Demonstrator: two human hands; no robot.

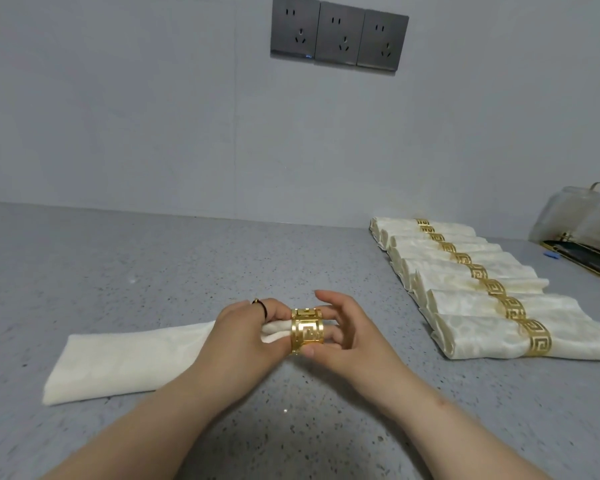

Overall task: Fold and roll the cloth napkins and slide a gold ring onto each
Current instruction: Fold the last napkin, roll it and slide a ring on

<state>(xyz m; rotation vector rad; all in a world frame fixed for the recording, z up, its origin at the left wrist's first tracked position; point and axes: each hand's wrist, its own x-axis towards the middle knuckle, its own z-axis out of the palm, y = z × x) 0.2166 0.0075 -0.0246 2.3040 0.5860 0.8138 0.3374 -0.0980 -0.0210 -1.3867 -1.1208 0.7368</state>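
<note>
Two hands: both meet over the near middle of the grey speckled stone counter, the forearms coming in from the bottom edge.
Left hand: the left hand has its fingers curled round the gathered right end of the cream folded cloth napkin, squeezing it into a narrow tip; a thin black finger ring sits on one finger.
Right hand: the right hand pinches the gold fretwork metal ring, thumb under its near rim and fingers behind and through the far side, index finger stretched over the top.
Ring position: it stands on edge between the two hands, its opening facing the napkin tip, and the white tip reaches its left rim; how far the cloth goes inside I cannot tell.
Napkin body: the rest lies flat on the counter, running left from the left hand and widening toward its far end.
Finished pieces: a row of finished cream napkin rolls, each banded with a matching gold ring, lies side by side to the right, running back to the pale grey wall.
Wall: three dark grey wall sockets sit side by side, high up.
Far right: a clear container stands on a dark tray with a gold rim, partly cut off by the frame edge.
</note>
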